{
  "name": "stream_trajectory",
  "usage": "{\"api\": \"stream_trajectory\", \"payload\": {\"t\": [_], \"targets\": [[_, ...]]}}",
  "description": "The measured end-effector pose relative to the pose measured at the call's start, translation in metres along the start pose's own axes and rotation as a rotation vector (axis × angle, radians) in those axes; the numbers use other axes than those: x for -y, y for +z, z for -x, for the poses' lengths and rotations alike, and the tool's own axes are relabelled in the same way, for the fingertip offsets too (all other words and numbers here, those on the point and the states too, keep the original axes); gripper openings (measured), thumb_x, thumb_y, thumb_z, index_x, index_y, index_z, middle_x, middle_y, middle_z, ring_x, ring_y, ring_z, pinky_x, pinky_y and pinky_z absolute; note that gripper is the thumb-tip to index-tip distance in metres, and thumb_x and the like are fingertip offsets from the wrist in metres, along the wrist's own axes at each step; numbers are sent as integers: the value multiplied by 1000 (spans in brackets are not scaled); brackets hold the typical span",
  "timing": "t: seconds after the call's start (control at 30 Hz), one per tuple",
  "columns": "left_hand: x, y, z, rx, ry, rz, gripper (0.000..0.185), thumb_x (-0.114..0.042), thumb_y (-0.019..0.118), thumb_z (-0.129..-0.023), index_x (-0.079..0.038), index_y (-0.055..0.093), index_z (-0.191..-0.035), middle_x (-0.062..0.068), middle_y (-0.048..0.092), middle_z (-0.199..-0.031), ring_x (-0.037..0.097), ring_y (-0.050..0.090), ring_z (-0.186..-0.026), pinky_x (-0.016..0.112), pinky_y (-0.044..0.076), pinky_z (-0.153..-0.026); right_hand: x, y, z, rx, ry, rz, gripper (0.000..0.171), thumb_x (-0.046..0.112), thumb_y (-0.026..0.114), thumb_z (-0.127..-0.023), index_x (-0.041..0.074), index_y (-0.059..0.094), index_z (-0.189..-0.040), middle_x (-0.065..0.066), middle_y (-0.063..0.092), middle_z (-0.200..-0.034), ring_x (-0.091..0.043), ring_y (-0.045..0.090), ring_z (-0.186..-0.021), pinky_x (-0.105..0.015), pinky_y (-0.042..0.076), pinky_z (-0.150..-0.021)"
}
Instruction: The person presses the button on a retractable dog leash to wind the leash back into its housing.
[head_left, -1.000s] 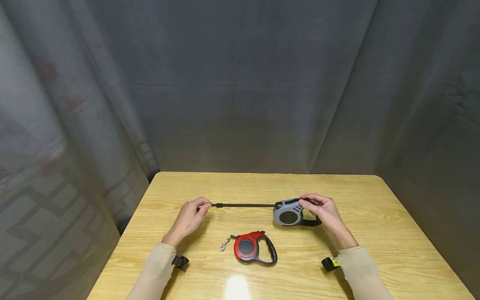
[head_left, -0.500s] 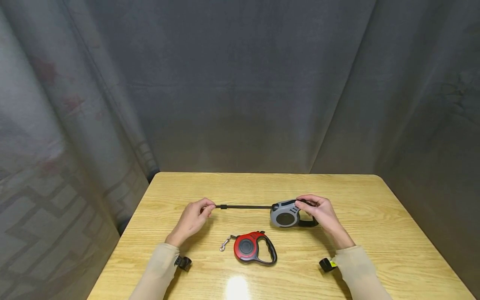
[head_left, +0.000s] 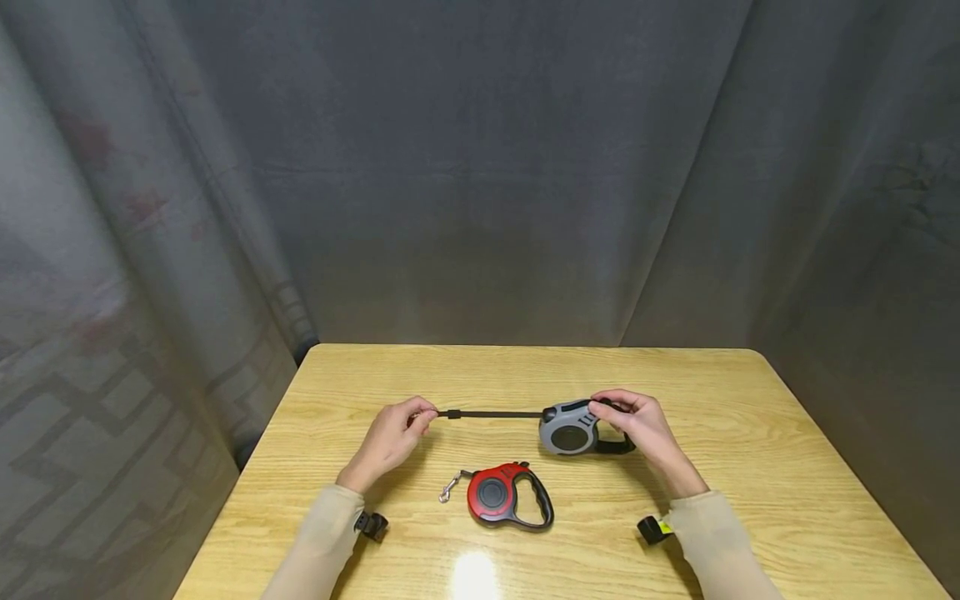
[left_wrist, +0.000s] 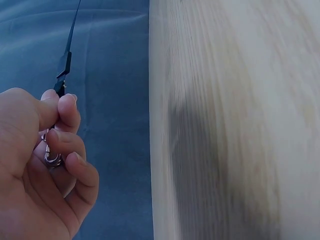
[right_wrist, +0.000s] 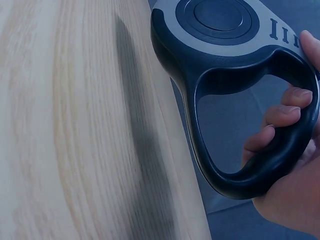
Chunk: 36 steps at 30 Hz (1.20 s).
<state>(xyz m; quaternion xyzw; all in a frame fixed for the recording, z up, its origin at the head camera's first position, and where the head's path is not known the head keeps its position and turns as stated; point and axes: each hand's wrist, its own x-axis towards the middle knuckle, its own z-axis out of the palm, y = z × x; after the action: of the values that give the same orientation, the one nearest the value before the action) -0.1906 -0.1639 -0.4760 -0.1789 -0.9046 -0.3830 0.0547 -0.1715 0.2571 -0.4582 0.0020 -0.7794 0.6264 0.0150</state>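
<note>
My right hand (head_left: 637, 423) grips the black loop handle of a grey retractable dog leash (head_left: 568, 428), fingers curled through the loop in the right wrist view. From the casing a black strap (head_left: 498, 414) runs taut leftward. Its end is pinched between thumb and forefinger of my left hand (head_left: 393, 431); a metal clip (left_wrist: 51, 156) lies inside the curled fingers in the left wrist view. Nearer to me, a red retractable leash (head_left: 492, 493) with a black handle lies flat on the table, its silver clip (head_left: 448, 490) pointing left.
The wooden table (head_left: 750, 467) ends at a far edge before a dark grey curtain (head_left: 480, 183). More curtain hangs at the left and right sides. A black wrist camera (head_left: 372, 526) sits on the left sleeve, another camera (head_left: 654, 530) on the right.
My left hand has moved right and my right hand slightly left, so the stretch of strap between them is shorter. The red leash has stayed in place.
</note>
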Motion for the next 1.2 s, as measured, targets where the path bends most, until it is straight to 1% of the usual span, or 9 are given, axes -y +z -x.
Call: {"api": "stream_trajectory", "payload": {"t": [0.07,0.2,0.33,0.5,0.63,0.9,1.2], "targets": [[-1,2,0,-1,5,0,15,-24,64,-108,-16,78,-110,0,71,-78,1,57,-68,27,51,-75,1,0,0,0,0,1,35,16,80,-96,-8,73,-121,15,67,-79,-5,48,-64,-24,42,-59],[-2,5,-2,0,21,4,15,-24,65,-108,-16,78,-110,2,71,-78,1,57,-68,28,52,-75,2,-1,-1,-3,0,1,32,16,81,-96,-5,74,-119,14,66,-78,-6,49,-64,-24,42,-59],[-4,7,-3,9,21,9,15,-23,65,-108,-16,78,-110,0,70,-77,1,56,-67,28,51,-75,2,0,0,-2,4,5,31,17,81,-96,-4,75,-119,14,66,-78,-7,49,-64,-24,41,-59],[-5,10,-3,26,4,15,14,-23,65,-108,-17,77,-110,1,68,-76,2,52,-64,26,49,-74,4,2,0,3,4,11,35,15,80,-97,-7,72,-123,15,69,-81,-6,49,-64,-24,42,-59],[-7,11,-3,31,-3,20,15,-23,64,-108,-17,78,-111,2,69,-77,2,53,-64,26,48,-73,7,3,1,5,2,9,39,13,79,-97,-11,70,-126,16,68,-80,-6,49,-64,-25,42,-59],[-10,13,-5,33,5,24,14,-23,64,-108,-17,77,-110,2,69,-76,2,54,-64,26,48,-74,11,6,1,7,2,-8,39,13,79,-97,-12,69,-127,16,68,-79,-5,48,-63,-25,41,-59],[-10,17,-6,39,17,44,14,-23,64,-108,-17,77,-111,0,67,-75,2,52,-63,24,46,-69,12,10,0,7,2,-10,39,13,80,-96,-11,70,-125,16,65,-75,-4,48,-63,-24,40,-58]]}}
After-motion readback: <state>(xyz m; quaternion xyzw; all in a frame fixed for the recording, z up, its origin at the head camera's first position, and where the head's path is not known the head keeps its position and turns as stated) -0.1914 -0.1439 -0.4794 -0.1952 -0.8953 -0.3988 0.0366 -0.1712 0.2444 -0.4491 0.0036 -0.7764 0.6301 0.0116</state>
